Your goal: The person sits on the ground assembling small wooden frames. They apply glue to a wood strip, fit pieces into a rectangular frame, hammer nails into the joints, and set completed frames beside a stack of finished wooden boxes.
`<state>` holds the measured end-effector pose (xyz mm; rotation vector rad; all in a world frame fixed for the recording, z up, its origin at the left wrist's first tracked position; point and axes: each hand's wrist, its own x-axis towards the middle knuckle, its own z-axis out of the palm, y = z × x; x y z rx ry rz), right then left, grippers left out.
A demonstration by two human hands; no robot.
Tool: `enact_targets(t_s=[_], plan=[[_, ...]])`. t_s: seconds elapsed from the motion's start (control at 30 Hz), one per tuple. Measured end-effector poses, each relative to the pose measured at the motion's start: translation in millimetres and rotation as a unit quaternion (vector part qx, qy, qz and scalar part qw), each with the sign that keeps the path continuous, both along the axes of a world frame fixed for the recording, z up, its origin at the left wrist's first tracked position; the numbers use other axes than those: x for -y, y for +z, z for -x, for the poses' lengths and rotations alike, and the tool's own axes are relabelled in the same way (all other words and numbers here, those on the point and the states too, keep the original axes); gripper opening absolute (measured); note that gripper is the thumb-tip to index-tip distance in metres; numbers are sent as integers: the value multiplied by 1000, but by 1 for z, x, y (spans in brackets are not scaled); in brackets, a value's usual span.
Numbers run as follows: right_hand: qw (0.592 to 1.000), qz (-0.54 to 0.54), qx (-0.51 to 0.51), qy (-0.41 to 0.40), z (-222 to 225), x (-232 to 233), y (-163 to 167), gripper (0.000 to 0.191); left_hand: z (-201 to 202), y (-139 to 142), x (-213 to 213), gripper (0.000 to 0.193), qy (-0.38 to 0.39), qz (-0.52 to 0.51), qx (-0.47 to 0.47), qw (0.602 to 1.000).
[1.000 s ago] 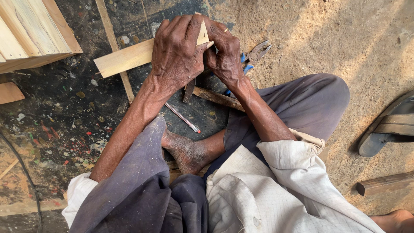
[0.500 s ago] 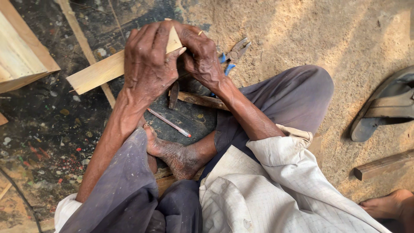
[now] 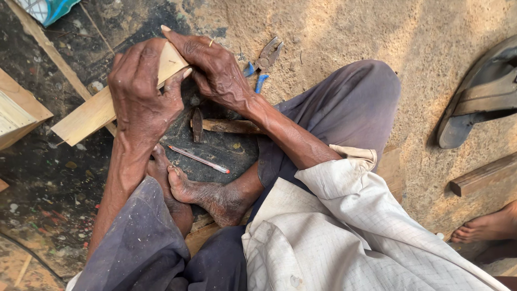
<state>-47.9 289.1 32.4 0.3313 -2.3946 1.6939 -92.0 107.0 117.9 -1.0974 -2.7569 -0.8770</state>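
Note:
A pale wooden plank (image 3: 86,116) lies across the dark ground in front of me. My left hand (image 3: 142,91) grips over its right end, fingers wrapped down onto it. My right hand (image 3: 212,67) presses against the same end from the right, fingers stretched over the plank's corner. Just below the hands a hammer (image 3: 215,125) with a wooden handle rests on the ground, and a thin pen (image 3: 199,159) lies by my bare foot (image 3: 202,194).
Pliers (image 3: 262,62) with blue handles lie on the sandy ground beyond my right hand. A wooden box (image 3: 19,110) stands at the left edge. A sandal (image 3: 476,99) and a wood strip (image 3: 482,175) are at the right, with another person's foot (image 3: 484,226) below.
The view has shifted, so the plank and hands now sit further left and lower. Both hands have stayed on the plank's right end, and the pliers show more fully.

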Motion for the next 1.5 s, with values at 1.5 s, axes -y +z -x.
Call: enact_targets(t_s=[1.5], plan=[[940,-252,231,16,-45,-8,52,24,1,-14,-2,42,33,8,-26,999]])
